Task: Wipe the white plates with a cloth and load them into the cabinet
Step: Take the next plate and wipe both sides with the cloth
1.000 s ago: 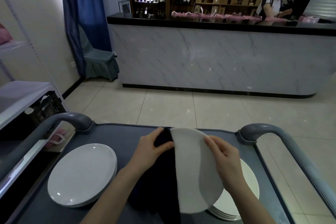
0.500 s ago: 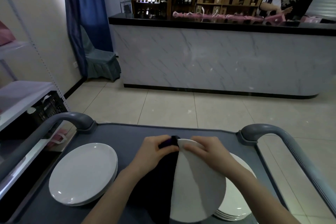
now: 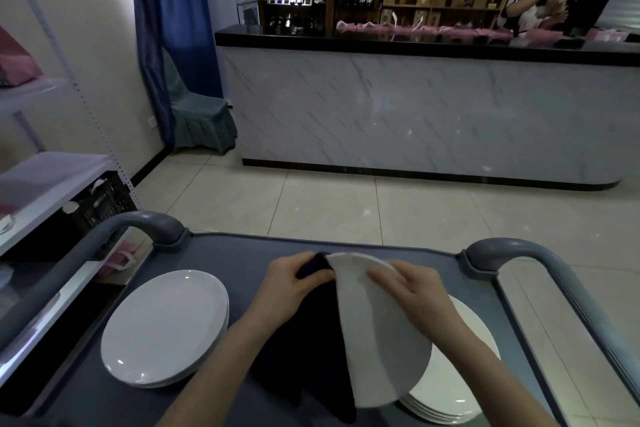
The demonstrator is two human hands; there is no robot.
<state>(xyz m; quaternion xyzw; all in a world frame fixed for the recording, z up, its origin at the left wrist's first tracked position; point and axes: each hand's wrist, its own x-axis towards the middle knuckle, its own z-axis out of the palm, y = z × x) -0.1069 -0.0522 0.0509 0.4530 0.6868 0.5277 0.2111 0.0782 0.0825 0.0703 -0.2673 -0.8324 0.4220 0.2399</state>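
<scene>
We're in a dim, murky room, the one strong light flaring white down the wall (image 3: 104, 45) beside the blue curtain (image 3: 173, 28) at top left. Small highlights glint on the left stack of plates (image 3: 166, 326) and the floor tiles (image 3: 329, 211), while the dark cloth (image 3: 311, 350) loses all detail in shadow. Motion smear softens the left hand (image 3: 294, 288), right hand (image 3: 412, 291) and held plate (image 3: 381, 340), and the wide lens bows the counter (image 3: 415, 114) toward the edges.

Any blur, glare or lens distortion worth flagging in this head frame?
Head view: motion blur smears the right hand and the held plate; the left plate stack is sharp, with small glints; light blows out the wall beside the curtain; the dark cloth shows no detail; wide-angle bending curves the counter and cart handles.
</scene>
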